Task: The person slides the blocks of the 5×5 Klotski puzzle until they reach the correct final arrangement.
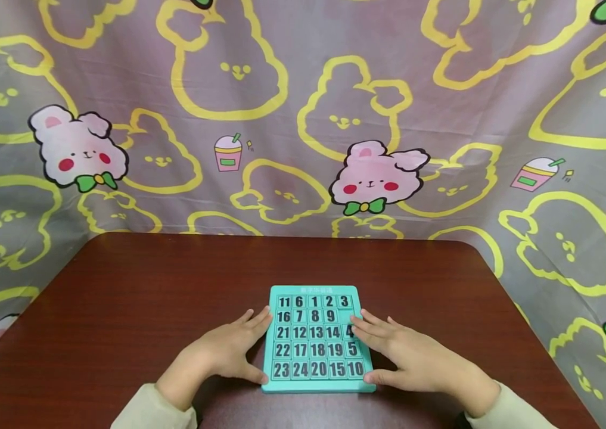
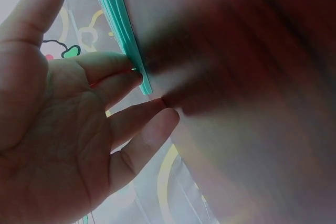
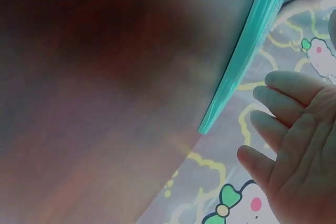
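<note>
A teal sliding number puzzle (image 1: 319, 388) lies flat on the brown table, its numbered tiles facing up in rows. The vacant slot is at the right end of the second row, beside the 9 tile (image 1: 331, 316). Along the puzzle's left edge rests my left hand (image 1: 227, 350), fingers extended at the side and thumb at the near corner. My right hand (image 1: 415, 356) is at the opposite edge, its fingertips over the right rim and partly covering the 4 tile (image 1: 350, 331); its thumb is by the near right corner. Both wrist views show spread, fairly straight fingers beside the teal frame's edge (image 2: 123, 30).
The dark reddish-brown table (image 1: 201, 268) has rounded far corners. Behind it and at both sides hangs a grey curtain (image 1: 281, 137) printed with yellow outlines, pink rabbits and drink cups. Light sleeves (image 1: 155, 408) cover both forearms.
</note>
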Tool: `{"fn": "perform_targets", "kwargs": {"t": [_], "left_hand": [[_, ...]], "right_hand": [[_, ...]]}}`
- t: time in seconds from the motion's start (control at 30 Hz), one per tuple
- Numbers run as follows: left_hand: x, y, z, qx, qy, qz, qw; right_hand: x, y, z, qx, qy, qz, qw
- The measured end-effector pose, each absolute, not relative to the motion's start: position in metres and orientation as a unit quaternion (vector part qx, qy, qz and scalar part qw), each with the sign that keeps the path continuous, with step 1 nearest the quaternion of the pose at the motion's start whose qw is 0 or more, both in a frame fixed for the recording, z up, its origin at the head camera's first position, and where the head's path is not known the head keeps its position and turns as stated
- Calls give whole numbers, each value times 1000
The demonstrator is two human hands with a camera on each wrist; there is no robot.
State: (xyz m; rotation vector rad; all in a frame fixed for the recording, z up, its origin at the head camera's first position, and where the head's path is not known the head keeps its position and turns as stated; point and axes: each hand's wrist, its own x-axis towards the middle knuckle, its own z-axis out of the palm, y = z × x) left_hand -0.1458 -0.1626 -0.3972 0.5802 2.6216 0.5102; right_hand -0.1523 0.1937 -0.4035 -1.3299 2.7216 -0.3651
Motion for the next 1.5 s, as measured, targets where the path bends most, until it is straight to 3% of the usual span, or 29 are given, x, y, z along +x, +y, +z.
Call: {"fn": "perform_targets", "kwargs": {"t": [0.3,1.13,1.5], "left_hand": [[-146,-163,-396,203,942,178,198],[-146,-163,-400,207,941,183,193],[-147,-164,-401,211,941,182,193]], "right_hand": [[-145,192,-407,-445,891,-84,27],[-168,181,-407,-406,900,-105,117],[-170,180,-405,-405,901,-108,110]]}}
